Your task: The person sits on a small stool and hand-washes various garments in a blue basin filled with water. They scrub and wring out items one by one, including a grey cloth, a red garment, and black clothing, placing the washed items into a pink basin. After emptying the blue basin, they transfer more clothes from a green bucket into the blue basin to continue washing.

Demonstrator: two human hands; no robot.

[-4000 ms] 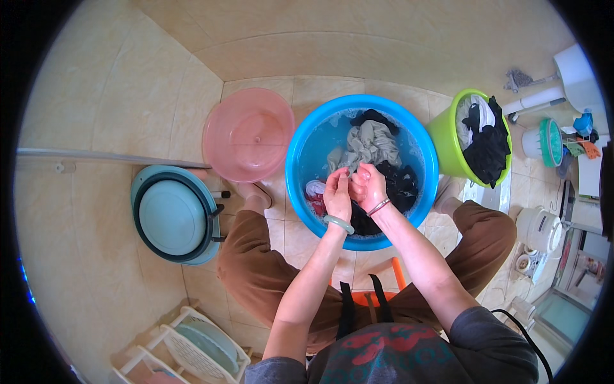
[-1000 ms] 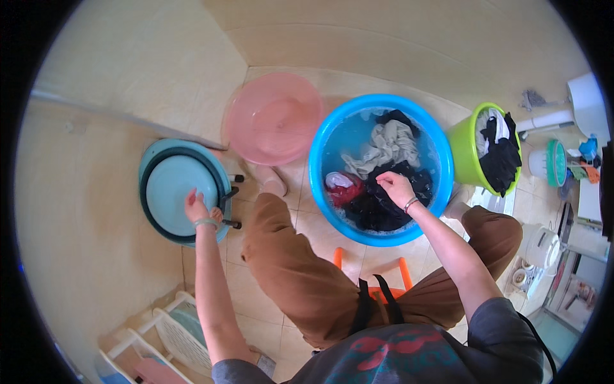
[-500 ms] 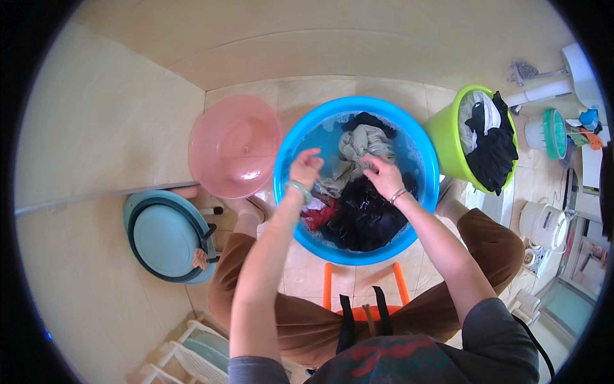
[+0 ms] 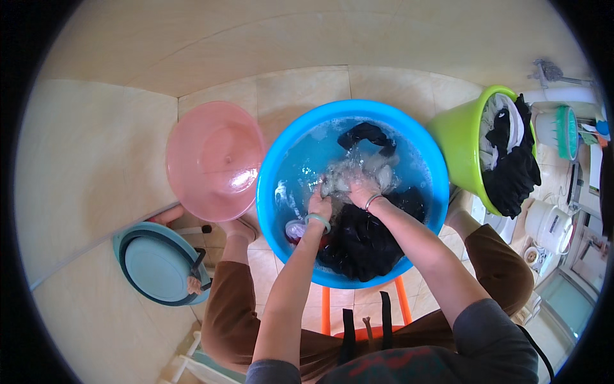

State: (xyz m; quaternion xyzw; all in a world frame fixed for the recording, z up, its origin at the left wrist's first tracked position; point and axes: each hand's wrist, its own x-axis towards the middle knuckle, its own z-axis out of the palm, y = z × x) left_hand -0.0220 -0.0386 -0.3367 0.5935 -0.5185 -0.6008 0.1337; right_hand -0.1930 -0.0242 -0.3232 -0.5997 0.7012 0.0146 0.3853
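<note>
Left hand (image 4: 320, 204): its fingers dip in the water at the grey cloth (image 4: 382, 175); I cannot tell if they grip.
Right hand (image 4: 362, 191): is partly under splashing water, over the same cloth; its grip also I cannot tell.
Grey cloth: lies in the blue tub (image 4: 352, 106), behind the black cloth (image 4: 361, 242).
Green bucket (image 4: 455, 146): stands right of the tub.
</note>
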